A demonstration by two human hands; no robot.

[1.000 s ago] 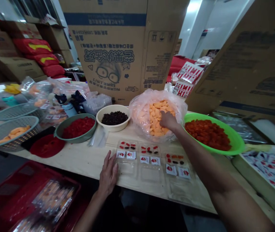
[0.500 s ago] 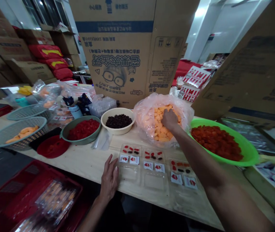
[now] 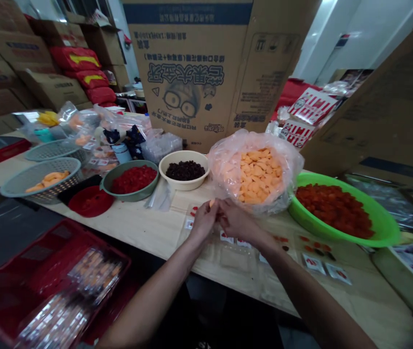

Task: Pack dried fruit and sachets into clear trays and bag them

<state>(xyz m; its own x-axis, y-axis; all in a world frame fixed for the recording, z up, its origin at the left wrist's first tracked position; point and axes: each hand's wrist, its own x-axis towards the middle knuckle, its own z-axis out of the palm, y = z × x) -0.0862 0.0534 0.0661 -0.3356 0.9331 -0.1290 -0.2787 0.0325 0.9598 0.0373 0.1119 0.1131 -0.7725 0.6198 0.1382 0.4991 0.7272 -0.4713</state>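
The left hand (image 3: 202, 224) and the right hand (image 3: 236, 222) meet just in front of the plastic bag (image 3: 221, 165), which is the landmark here. Both hands are closed and touch at the fingers. A small orange piece (image 3: 212, 202) shows at the fingertips, but I cannot tell which hand grips it. The bag is open and holds many orange pieces (image 3: 255, 174) like this one.

Under the hands, in front of the bag, are clear plastic trays (image 3: 235, 257) on a wooden table (image 3: 130, 232). Small sachets (image 3: 313, 264) with red print lie in the trays. To the right of the bag is a green basin (image 3: 341, 223) of red-orange pieces. To its left is a cream bowl (image 3: 184, 172) of dark berries, and farther left is a teal bowl (image 3: 126, 182) of red pieces.

Behind the bag stands a cardboard box (image 3: 188, 63). Its print is upside down: Chinese characters, a blue band and a cartoon face with glasses. I cannot read the words with certainty.
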